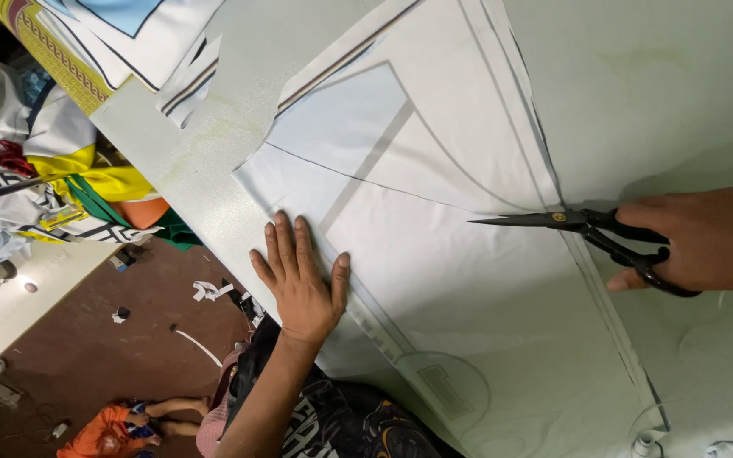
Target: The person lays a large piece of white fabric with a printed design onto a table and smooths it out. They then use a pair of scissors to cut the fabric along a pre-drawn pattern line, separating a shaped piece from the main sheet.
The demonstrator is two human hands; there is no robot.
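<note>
A large sheet of white printed fabric with grey lines and a pale blue panel lies on a pale cutting table. My left hand presses flat on the fabric's near edge, fingers apart. My right hand grips black scissors at the right, the blades nearly closed and pointing left along a thin cut line that runs across the fabric.
More printed fabric pieces lie at the table's far left corner. A heap of coloured cloth sits beside the table. Scraps litter the brown floor, where a person in orange sits.
</note>
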